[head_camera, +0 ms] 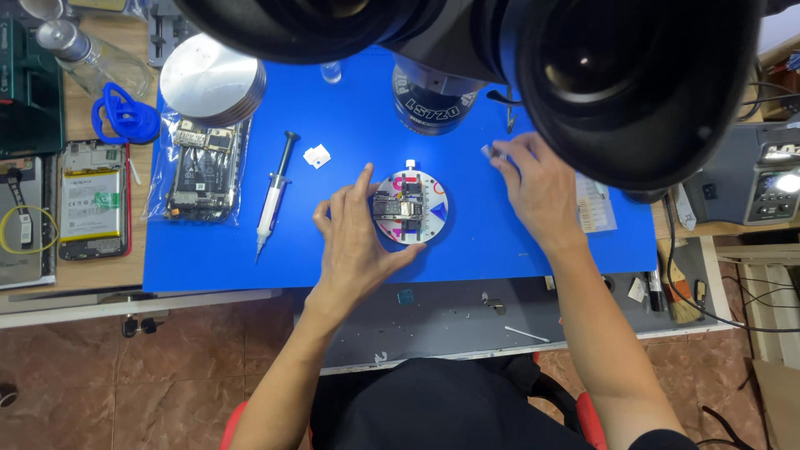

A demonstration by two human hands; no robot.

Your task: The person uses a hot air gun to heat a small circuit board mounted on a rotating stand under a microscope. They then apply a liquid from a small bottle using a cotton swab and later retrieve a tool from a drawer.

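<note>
A round white holder [431, 208] with coloured marks lies on the blue mat [350, 108], and a small dark circuit board [395, 208] is clamped across it. My left hand [354, 242] cups the holder's left rim, thumb under and fingers over the top edge. My right hand [533, 187] rests on the mat to the right of the holder, with its fingertips pinching a small pale object [488, 151]. What that object is cannot be made out. The microscope's two black eyepieces [617, 75] fill the top of the view.
A syringe [273, 196] lies left of the holder, with a bagged phone board [198, 171], a round metal block [212, 79], a blue suction cup [125, 117] and an opened phone [93, 200] further left. A grey device [762, 179] stands at the right. A brush [679, 300] lies on the grey ledge.
</note>
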